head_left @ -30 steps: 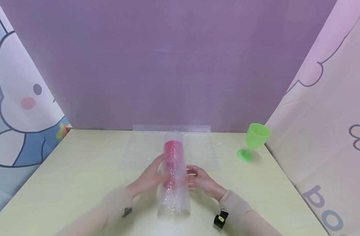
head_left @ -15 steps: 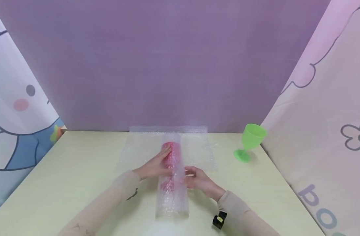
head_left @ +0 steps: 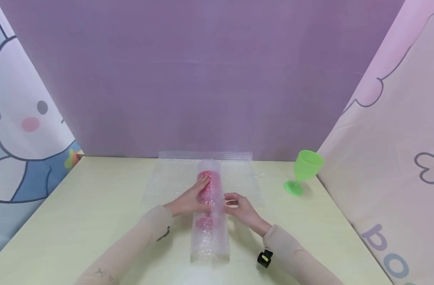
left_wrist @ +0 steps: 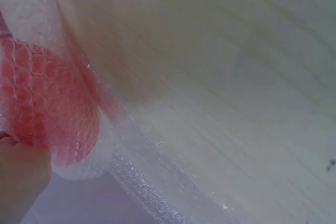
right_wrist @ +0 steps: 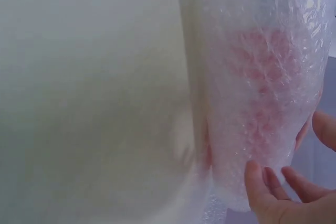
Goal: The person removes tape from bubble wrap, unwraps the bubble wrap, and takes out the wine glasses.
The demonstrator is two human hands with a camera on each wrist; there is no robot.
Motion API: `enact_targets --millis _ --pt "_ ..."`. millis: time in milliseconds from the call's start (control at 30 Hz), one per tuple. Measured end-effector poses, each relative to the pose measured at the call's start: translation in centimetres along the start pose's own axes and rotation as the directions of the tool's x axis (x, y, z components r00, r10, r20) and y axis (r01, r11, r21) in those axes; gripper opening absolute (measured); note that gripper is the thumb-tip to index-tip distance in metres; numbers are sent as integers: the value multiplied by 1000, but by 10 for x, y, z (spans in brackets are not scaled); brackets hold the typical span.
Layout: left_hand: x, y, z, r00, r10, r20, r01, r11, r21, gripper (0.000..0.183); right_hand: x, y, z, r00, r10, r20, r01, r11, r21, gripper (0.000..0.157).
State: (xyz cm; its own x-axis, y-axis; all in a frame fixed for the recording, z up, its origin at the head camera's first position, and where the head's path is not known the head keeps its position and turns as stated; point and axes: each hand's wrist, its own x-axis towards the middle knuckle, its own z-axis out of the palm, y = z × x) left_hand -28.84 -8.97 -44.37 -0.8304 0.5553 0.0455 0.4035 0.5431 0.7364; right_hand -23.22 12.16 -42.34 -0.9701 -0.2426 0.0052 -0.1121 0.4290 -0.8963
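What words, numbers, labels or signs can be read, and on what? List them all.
"po" on the pink printed backdrop at right; the next letter is cut off.
Marks on the left sleeve: too faint to read.
Yellow patch on the black right-wrist device: too small.

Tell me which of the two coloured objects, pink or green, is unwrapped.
The green goblet, standing on its base near the right edge of the table; the pink object is covered by bubble wrap.

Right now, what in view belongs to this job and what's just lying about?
Part of the job:
bubble-wrapped red object, left hand on it, right hand alongside
flat bubble wrap at its far end

Apparently just lying about:
green goblet, standing apart
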Motion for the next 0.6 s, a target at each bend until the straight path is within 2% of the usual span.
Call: enact_targets --millis 100,233,333,600 --pt "-1 1 -1 1000 8 -5 -8 1000 8 110 9 -4 5 994 -93 -60 88 993 -83 38" --pt "-1 5 -1 1000 16 -12 -15 1000 21 109 16 -12 13 976 -200 -86 181 965 -191 32" --pt "-2 7 -1 1000 15 -14 -14 1000 24 110 22 -18 19 974 -206 -90 176 950 -259 30" --pt "0 5 3 1000 29 -11 -29 999 20 107 38 -20 27 988 -134 -83 93 921 -378 37"
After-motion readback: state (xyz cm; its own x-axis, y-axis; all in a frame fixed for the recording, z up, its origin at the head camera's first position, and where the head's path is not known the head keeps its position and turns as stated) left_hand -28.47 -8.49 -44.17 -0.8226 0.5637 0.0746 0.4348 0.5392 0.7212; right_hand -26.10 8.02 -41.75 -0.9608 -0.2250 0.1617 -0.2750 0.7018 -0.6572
